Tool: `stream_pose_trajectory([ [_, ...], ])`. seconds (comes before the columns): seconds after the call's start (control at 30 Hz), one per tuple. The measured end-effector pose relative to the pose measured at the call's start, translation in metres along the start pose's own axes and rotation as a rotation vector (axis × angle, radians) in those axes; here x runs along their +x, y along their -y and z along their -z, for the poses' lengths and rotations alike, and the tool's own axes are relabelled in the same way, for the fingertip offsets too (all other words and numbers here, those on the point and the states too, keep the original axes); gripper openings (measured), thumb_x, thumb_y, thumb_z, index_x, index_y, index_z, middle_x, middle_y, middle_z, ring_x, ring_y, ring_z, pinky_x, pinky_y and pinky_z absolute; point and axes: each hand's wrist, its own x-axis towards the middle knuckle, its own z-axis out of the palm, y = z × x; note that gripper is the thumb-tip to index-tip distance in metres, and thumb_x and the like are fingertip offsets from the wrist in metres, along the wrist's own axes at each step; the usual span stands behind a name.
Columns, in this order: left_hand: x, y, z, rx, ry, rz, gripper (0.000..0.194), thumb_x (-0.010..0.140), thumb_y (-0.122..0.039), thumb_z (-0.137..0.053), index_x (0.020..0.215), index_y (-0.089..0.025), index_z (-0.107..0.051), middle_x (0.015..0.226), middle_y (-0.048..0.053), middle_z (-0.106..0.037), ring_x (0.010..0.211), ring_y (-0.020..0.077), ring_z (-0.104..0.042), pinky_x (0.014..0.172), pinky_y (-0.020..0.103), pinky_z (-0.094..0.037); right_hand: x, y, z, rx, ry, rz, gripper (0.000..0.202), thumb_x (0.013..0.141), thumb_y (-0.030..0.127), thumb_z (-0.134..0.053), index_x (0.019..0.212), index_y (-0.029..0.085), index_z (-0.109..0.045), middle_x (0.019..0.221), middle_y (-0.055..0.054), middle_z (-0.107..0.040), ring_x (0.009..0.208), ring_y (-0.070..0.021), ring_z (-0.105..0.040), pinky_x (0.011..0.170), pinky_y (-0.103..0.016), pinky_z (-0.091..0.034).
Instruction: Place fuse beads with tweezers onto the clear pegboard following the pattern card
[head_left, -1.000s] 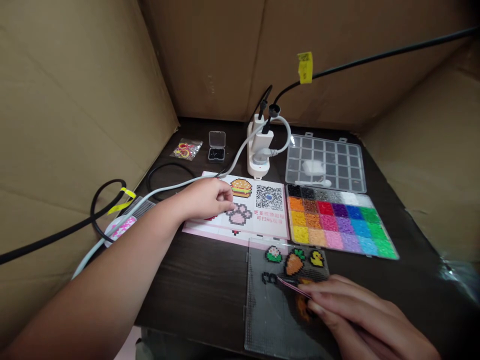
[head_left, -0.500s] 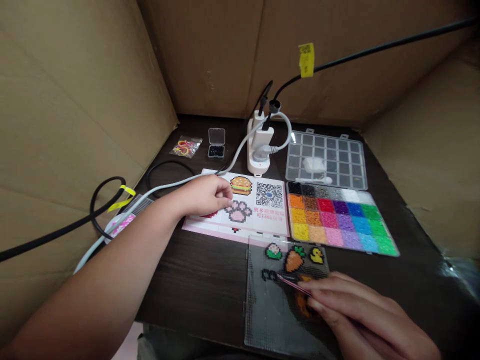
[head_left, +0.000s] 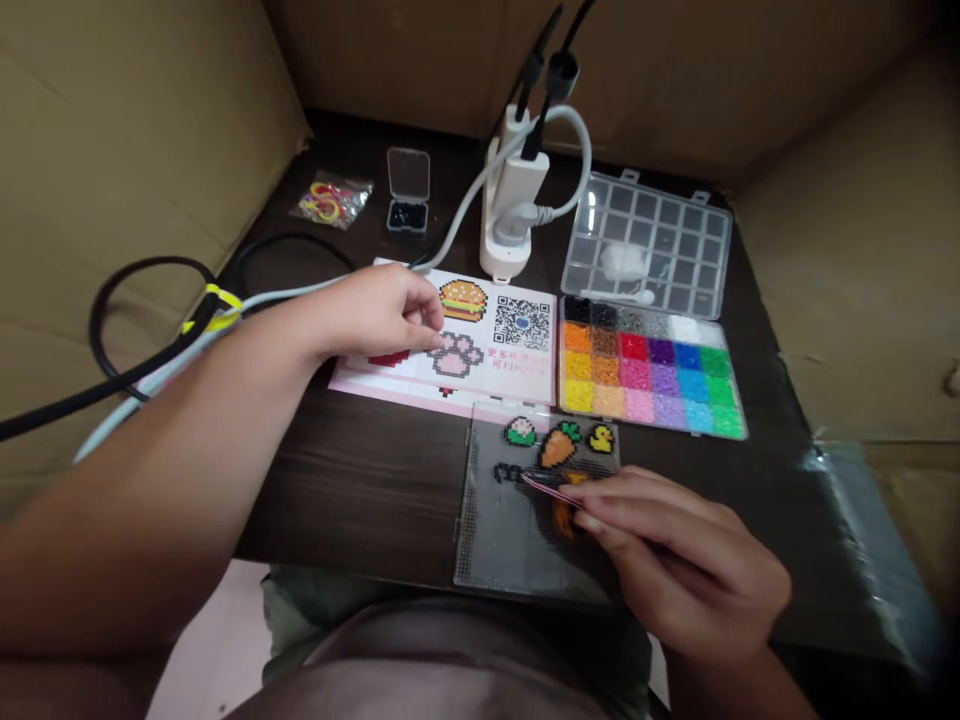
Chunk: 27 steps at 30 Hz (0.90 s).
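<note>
Pink tweezers are gripped in my right hand, their tips beside a small black bead outline on the clear pegboard. Above that outline, a green-and-pink bead figure, an orange carrot and a yellow duck lie on the board. An orange figure is partly covered by my right fingers. My left hand rests over the printed pattern sheet, left of the burger and paw pictures, its fingers curled together; whether they hold anything is hidden.
A bead box with colored compartments lies right of the sheet, its clear lid open behind. A white power strip with cables stands at the back. Further left are a small black-bead case and a bag of rings. Cardboard walls surround the table.
The view has tilted down, so the table's things appear higher and my lap shows. Both hands keep nearly the same places over the sheet and pegboard.
</note>
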Motion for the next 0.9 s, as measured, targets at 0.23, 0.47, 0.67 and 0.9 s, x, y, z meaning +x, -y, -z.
stream_pose_trajectory([
  [0.23,-0.005,-0.004,0.004,0.037,0.044,-0.019,0.023,0.076,-0.027,-0.070,0.094,-0.013,-0.069,0.063,0.000,-0.058,0.055,0.0086,-0.048,0.053,0.025,-0.035,0.000,-0.002,-0.001,0.037,0.059,0.041,0.039,0.073,-0.004,-0.067,0.102,0.020,-0.075,0.086,-0.005,-0.079,0.075,-0.0193,-0.075,0.066,-0.033,-0.059],
  [0.47,-0.002,-0.002,0.003,0.011,0.033,0.008,0.023,0.073,-0.030,-0.073,0.091,-0.015,-0.070,0.063,0.000,-0.056,0.053,0.0099,-0.049,0.053,0.027,-0.034,-0.003,-0.004,-0.001,0.042,0.104,0.023,0.039,0.074,-0.005,-0.066,0.103,0.019,-0.073,0.088,-0.007,-0.078,0.077,-0.0193,-0.074,0.066,-0.034,-0.060],
  [0.67,-0.002,-0.004,0.002,0.007,0.025,0.007,0.021,0.074,-0.029,-0.072,0.088,-0.014,-0.068,0.060,-0.001,-0.057,0.049,0.0076,-0.047,0.051,0.025,-0.033,0.001,-0.002,-0.002,0.006,0.109,0.035,0.034,0.075,-0.004,-0.067,0.100,0.018,-0.073,0.086,-0.005,-0.078,0.076,-0.0177,-0.074,0.067,-0.030,-0.060],
  [0.9,0.000,0.007,0.002,-0.065,0.068,-0.073,0.020,0.073,-0.031,-0.070,0.087,-0.017,-0.065,0.060,-0.003,-0.057,0.049,0.0091,-0.048,0.048,0.024,-0.036,0.005,-0.002,0.003,-0.155,0.107,0.121,0.021,0.080,0.003,-0.064,0.092,0.019,-0.072,0.084,-0.002,-0.079,0.075,-0.0141,-0.075,0.075,-0.025,-0.061],
])
